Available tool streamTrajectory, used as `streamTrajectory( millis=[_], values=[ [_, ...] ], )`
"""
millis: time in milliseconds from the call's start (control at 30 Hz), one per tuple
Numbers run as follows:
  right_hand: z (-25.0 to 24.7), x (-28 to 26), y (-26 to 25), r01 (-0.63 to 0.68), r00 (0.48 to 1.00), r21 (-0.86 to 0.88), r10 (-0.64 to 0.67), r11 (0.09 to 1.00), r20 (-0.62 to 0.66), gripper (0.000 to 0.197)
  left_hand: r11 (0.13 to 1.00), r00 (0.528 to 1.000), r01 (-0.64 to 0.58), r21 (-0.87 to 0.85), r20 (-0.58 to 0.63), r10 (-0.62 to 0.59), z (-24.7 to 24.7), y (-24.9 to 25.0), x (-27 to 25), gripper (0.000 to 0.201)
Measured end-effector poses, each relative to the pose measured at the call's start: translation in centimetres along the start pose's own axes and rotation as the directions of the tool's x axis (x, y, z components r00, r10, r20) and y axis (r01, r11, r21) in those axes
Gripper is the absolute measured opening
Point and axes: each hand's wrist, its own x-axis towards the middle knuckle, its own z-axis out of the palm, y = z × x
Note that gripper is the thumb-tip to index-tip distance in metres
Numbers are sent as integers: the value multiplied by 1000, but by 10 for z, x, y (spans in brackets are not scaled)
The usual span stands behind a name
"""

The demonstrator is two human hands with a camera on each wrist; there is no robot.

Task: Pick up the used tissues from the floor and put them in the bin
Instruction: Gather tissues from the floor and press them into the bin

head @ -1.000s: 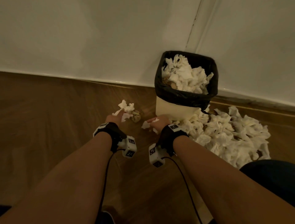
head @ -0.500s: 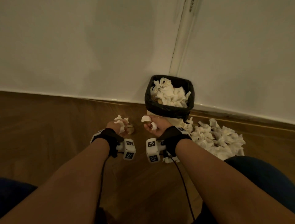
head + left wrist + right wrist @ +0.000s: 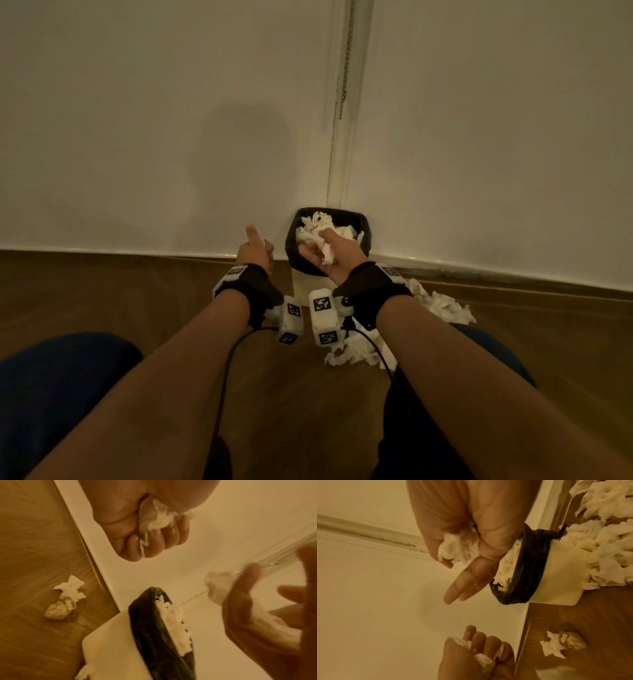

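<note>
Holding a crumpled tissue (image 3: 328, 253) in its palm, the right hand (image 3: 330, 258) is raised in front of the bin (image 3: 365, 240); the thumb and the inner fingers are curled on the paper, while two fingers (image 3: 462, 588) stretch out straight. The left hand (image 3: 254, 251) is closed as a fist around another white tissue (image 3: 154, 517), just left of the bin, with one finger pointing up.

The bin is cream with a black bag (image 3: 154, 635) over its rim, and it stands against the white wall (image 3: 171, 120), at a vertical seam (image 3: 342, 102). Tissues (image 3: 318, 222) fill it up to the rim. On the wooden floor (image 3: 120, 291) a big pile of white tissues (image 3: 442, 303) lies to the right of the bin and touches its side. More tissues (image 3: 356, 353) lie under the right wrist. To the left of the bin, near the skirting board, one white tissue (image 3: 72, 588) and one brownish ball of paper (image 3: 58, 609) lie touching each other. Both wrists wear black straps with white marker blocks (image 3: 323, 317) and cables.
</note>
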Motion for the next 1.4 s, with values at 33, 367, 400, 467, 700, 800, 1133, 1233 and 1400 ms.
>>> streamTrajectory(
  millis=[33, 367, 400, 467, 700, 800, 1133, 1233, 1400],
  values=[
    [-1, -6, -5, 29, 1000, -35, -28, 999, 6, 31, 999, 998, -51, 16, 24, 51, 3, 6, -5, 57],
    [-19, -53, -42, 214, 976, -202, -199, 956, 91, 18, 978, 933, -187, -91, 296, 206, 32, 73, -89, 21],
    [-21, -56, -46, 215, 976, -240, -198, 947, 94, 16, 974, 923, -226, -33, 312, 225, 33, 80, -95, 21],
    [-25, -61, -53, 225, 974, -372, -216, 901, 65, 21, 921, 895, -359, 152, 337, 293, 36, 94, -102, 28],
    [-38, -61, -73, 188, 940, -512, -304, 838, -153, 42, 522, 724, -672, 525, 318, 613, 47, 114, -96, 53],
    [-41, -56, -77, 134, 967, -437, -213, 890, -138, 34, 587, 745, -663, 465, 333, 577, 58, 109, -87, 32],
    [-27, -30, -74, 163, 966, -535, -245, 829, -84, 40, 728, 871, -476, 494, 382, 310, 66, 93, -49, 45],
    [-29, 14, -84, 167, 883, -494, -352, 853, -309, 55, 883, 898, -331, 334, 399, 185, 75, 86, -13, 36],
    [-44, 25, -94, 296, 863, -324, -397, 899, -312, 45, 933, 918, -285, 219, 342, 199, 74, 76, -5, 29]
  ],
)
